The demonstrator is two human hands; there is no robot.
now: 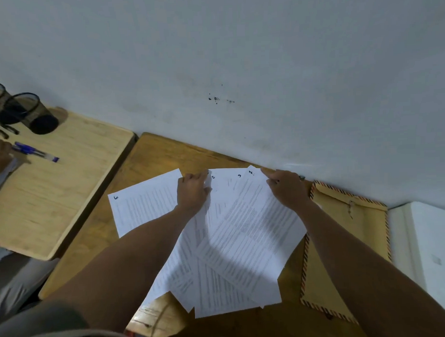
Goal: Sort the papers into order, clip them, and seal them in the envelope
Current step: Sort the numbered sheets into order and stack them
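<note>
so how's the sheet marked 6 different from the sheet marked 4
Sheet 6 lies apart to the left, flat on the desk; sheet 4 sits atop the fanned pile. Sheet 6 has no hand on it; the right hand holds sheet 4's top corner. Both are white printed pages with a handwritten number.

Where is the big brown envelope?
In the head view, the brown envelope lies flat on the wooden desk at the right, partly under the fanned papers and the right forearm, near the wall.
</note>
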